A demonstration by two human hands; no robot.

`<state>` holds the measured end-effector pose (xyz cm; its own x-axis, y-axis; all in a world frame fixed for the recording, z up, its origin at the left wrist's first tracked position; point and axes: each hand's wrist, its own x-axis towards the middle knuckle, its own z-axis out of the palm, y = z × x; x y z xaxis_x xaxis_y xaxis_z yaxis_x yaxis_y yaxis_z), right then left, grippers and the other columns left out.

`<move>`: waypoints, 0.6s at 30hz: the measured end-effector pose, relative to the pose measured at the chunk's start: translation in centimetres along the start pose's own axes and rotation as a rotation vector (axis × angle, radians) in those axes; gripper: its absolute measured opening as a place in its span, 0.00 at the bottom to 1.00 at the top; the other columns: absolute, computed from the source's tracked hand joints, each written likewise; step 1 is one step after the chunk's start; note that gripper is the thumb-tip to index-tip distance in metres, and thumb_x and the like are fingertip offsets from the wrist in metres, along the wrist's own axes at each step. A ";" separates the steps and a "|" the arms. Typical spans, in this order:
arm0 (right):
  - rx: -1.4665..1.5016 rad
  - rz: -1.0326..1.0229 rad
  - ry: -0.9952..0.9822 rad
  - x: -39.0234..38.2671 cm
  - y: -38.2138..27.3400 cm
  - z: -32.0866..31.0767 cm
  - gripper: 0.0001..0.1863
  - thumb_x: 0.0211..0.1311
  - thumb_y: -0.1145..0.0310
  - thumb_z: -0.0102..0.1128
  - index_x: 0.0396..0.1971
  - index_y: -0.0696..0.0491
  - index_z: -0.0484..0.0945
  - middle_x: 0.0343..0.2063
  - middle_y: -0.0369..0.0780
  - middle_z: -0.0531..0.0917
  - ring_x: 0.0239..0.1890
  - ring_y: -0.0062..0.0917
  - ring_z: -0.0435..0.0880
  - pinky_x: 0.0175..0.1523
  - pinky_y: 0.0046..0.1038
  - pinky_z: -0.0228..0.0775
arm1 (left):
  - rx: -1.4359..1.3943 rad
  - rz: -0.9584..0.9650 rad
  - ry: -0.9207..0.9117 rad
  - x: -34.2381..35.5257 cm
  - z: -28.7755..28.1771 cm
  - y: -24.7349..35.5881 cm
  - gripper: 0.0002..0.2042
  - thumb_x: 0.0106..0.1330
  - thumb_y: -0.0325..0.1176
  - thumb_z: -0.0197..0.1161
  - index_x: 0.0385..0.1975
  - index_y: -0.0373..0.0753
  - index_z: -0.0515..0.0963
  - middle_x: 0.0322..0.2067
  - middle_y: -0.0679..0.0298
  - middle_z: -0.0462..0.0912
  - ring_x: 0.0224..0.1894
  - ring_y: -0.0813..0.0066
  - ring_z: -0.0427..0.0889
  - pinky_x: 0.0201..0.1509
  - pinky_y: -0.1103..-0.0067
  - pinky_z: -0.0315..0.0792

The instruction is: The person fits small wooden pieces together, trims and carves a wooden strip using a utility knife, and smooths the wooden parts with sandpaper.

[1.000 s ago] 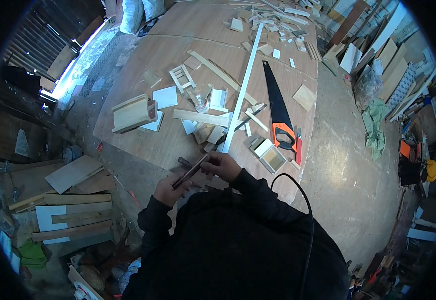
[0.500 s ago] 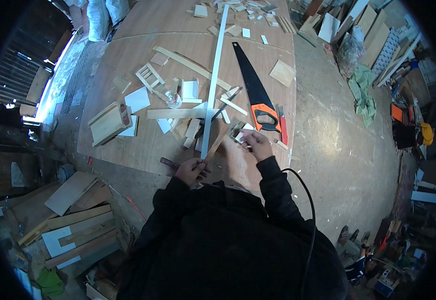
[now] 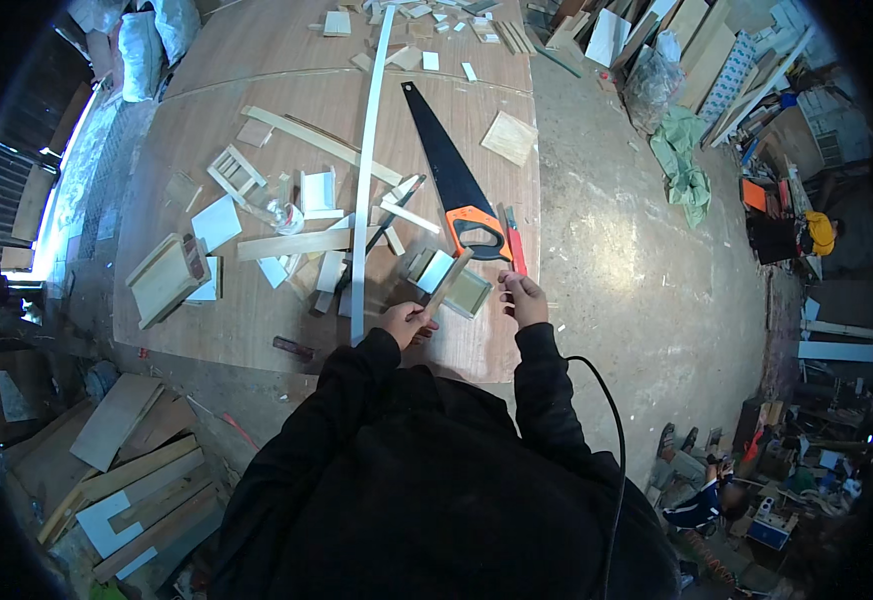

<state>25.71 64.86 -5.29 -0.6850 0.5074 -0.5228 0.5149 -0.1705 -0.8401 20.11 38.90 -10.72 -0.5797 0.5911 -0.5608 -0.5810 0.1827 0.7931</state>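
My left hand [image 3: 405, 323] grips a thin wooden strip [image 3: 451, 278] that angles up over the small open wooden box [image 3: 468, 294]. My right hand [image 3: 522, 298] has curled fingers beside the lower end of a red-handled tool [image 3: 517, 247]; whether they grip it is unclear. A handsaw [image 3: 450, 172] with an orange-and-black handle lies just beyond. A long white strip [image 3: 370, 150] runs up the plywood tabletop [image 3: 197, 130]. A dark wooden-looking tool [image 3: 293, 348] lies left of my left hand.
Offcuts, small wooden assemblies [image 3: 162, 275] and a clear bottle [image 3: 287, 217] cover the tabletop's middle. Boards [image 3: 127, 430] are piled at lower left, more boards [image 3: 702, 65] and a green cloth [image 3: 684, 160] at upper right. A black cable [image 3: 617, 430] loops past my right arm.
My view has shifted, so the table sits further left. My right hand has left the small box and reached the red-handled tool. My left hand still holds the strip.
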 end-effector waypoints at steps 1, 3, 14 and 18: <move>-0.015 0.002 -0.016 0.3 0.1 0.2 0.12 0.69 0.58 0.56 0.41 0.48 0.83 0.29 0.28 0.82 0.26 0.11 0.77 0.27 0.17 0.67 | -0.006 -0.003 0.001 0.3 0.1 0.1 0.09 0.72 0.34 0.54 0.43 0.34 0.74 0.36 0.62 0.86 0.32 0.78 0.84 0.31 0.80 0.76; -0.042 -0.006 -0.033 1.1 0.3 0.4 0.12 0.68 0.59 0.56 0.42 0.48 0.83 0.28 0.29 0.82 0.26 0.12 0.77 0.27 0.18 0.68 | 0.063 0.014 0.000 0.8 0.0 0.0 0.09 0.72 0.34 0.54 0.42 0.34 0.75 0.36 0.63 0.86 0.31 0.77 0.83 0.32 0.80 0.76; -0.523 -0.416 0.028 7.6 0.4 2.8 0.15 0.59 0.64 0.64 0.45 0.52 0.83 0.32 0.40 0.87 0.32 0.25 0.87 0.41 0.26 0.77 | 0.032 -0.143 0.026 1.9 -0.3 -0.3 0.11 0.73 0.36 0.55 0.45 0.35 0.74 0.38 0.61 0.84 0.38 0.73 0.84 0.39 0.76 0.77; -0.602 -0.363 -0.085 8.2 -0.8 4.4 0.18 0.56 0.63 0.67 0.48 0.48 0.83 0.30 0.39 0.87 0.33 0.24 0.86 0.42 0.26 0.77 | -0.017 -0.142 0.027 2.2 -0.7 -1.2 0.11 0.73 0.36 0.55 0.45 0.35 0.74 0.39 0.60 0.84 0.38 0.71 0.84 0.39 0.76 0.78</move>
<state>17.41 65.40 -9.55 -0.8926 0.3722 -0.2546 0.4250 0.5058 -0.7506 19.13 39.45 -13.09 -0.5062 0.5388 -0.6734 -0.6676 0.2495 0.7015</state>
